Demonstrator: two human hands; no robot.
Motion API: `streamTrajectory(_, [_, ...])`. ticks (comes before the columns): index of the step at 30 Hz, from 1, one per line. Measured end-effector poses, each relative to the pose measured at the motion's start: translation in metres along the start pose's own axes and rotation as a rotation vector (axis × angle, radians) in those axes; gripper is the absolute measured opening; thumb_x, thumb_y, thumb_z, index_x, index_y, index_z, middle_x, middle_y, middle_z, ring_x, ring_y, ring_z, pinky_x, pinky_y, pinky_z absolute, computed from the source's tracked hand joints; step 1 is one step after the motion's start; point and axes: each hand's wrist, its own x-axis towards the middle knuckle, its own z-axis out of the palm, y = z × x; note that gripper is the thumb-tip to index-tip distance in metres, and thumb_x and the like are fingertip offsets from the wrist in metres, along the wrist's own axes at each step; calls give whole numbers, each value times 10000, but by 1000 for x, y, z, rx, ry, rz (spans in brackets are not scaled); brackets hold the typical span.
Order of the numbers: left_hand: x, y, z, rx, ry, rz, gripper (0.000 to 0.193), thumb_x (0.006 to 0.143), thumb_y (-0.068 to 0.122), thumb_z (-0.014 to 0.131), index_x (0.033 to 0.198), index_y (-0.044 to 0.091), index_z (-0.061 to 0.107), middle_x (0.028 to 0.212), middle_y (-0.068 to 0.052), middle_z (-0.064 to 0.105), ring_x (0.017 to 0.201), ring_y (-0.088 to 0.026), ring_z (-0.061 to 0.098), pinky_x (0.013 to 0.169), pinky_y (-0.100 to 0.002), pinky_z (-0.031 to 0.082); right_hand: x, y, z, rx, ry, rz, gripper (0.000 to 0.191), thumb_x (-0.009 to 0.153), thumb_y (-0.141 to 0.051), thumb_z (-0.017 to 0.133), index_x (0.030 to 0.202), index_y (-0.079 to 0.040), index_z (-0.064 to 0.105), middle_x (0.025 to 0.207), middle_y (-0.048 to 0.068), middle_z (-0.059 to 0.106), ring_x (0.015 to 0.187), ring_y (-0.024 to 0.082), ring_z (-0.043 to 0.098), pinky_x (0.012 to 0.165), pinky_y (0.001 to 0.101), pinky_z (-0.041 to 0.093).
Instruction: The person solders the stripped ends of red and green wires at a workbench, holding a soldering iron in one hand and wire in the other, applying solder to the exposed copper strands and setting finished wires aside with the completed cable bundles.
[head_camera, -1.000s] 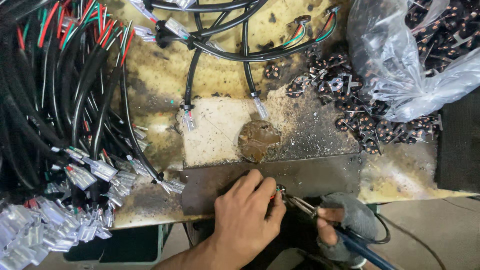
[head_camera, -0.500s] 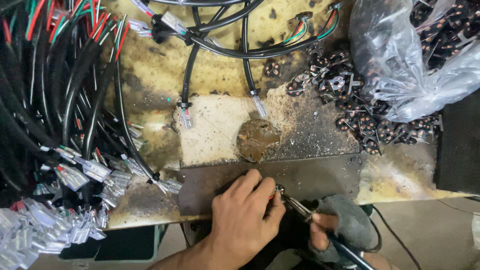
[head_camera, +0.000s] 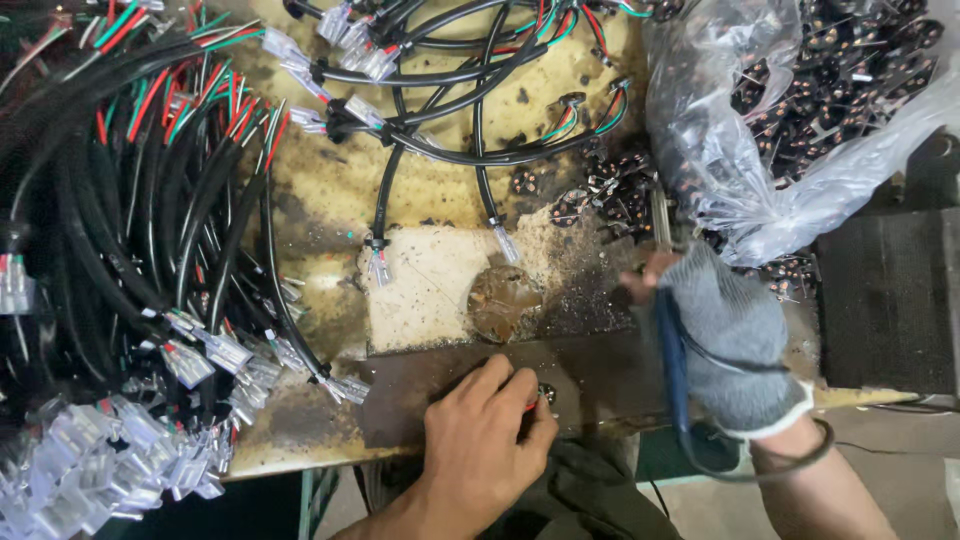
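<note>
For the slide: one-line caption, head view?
Left hand pinches small part; gloved right hand lifts soldering iron over wire harnesses.

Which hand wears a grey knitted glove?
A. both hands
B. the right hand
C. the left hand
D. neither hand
B: the right hand is covered by a grey knitted glove and holds a blue-handled tool, while the left hand is bare and rests on the bench edge.

Small dark part (head_camera: 545, 393) mostly hidden under bare left hand (head_camera: 480, 440); clear plastic bag of black parts (head_camera: 800, 110) cut off at two o'clock.
</note>
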Motion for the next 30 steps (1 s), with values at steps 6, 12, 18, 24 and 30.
streamTrajectory(6, [-1,-7,5,2,13,18,183,793,188,753,805,82,605,826,-101,569,769,-334,660,588,-461,528,-6,-36,14,-591,-41,-623,63,1002,-139,641,1047,-105,613,839,26,685,708,171,700,612,322,549])
streamTrajectory(12, [-2,-7,6,-11,14,25,171,826,192,746,821,85,612,841,-99,575,773,-325,661,578,-462,522,-26,-13,11,-587,-31,-596,92,945,-146,666,998,-90,617,936,61,714,839,208,704,705,344,557])
streamTrajectory(18, [-2,-7,5,-10,38,50,175,810,195,744,812,90,604,830,-97,566,775,-330,660,583,-467,529,-45,-10,1,-140,-138,-109,130,982,-188,608,973,-80,680,942,107,741,890,249,748,719,341,572])
streamTrajectory(24, [-2,-4,6,3,7,19,193,820,208,750,790,93,599,818,-99,568,751,-330,654,566,-472,515,-60,-4,-1,-828,-118,-622,140,942,-205,624,1030,-98,647,1033,197,723,874,284,738,669,352,569])
streamTrajectory(30, [-2,-7,4,-10,14,27,179,795,182,740,808,83,592,834,-102,562,774,-333,650,582,-466,519,-75,3,10,-891,-201,-677,216,901,-222,640,1087,-116,613,1124,287,705,857,320,728,620,363,566])
